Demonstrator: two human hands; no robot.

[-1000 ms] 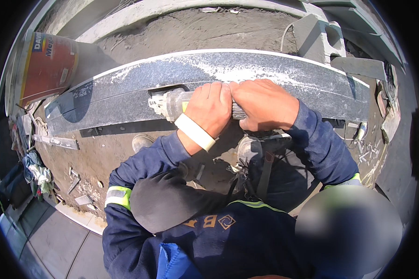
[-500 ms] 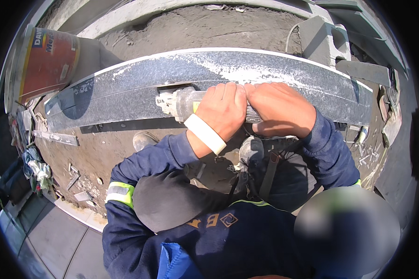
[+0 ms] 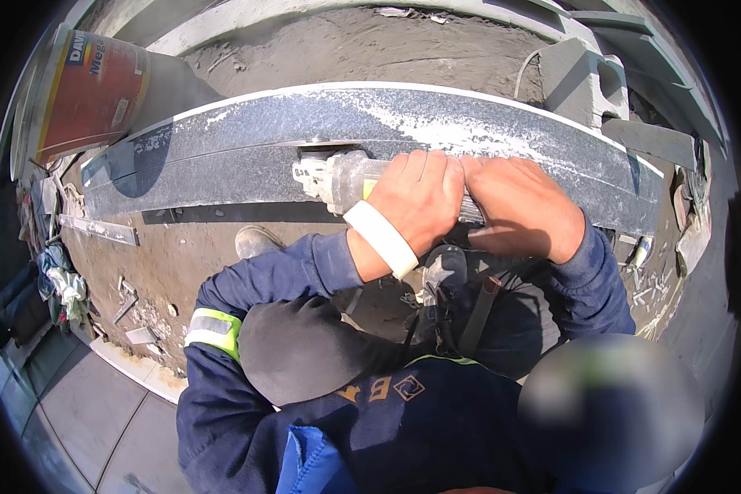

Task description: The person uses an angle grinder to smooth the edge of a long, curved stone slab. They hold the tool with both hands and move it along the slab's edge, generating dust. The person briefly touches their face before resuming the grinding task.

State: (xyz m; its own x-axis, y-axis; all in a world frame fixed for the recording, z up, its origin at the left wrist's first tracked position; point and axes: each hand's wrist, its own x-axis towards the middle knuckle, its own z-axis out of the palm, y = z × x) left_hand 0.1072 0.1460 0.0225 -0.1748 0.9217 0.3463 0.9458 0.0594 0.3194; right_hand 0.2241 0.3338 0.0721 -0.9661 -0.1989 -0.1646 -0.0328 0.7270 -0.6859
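Head view, dusty grinder (image 3: 350, 179), speckled long slab (image 3: 362, 123)

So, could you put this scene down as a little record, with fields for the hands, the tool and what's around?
Left hand: closed around the grinder, white band at the wrist
Right hand: closed around the grinder, farther right
Grinder head: over the slab, pointing left
Slab: long, gray, partly whitened on top
Surroundings: red bucket, upper left; concrete block, upper right
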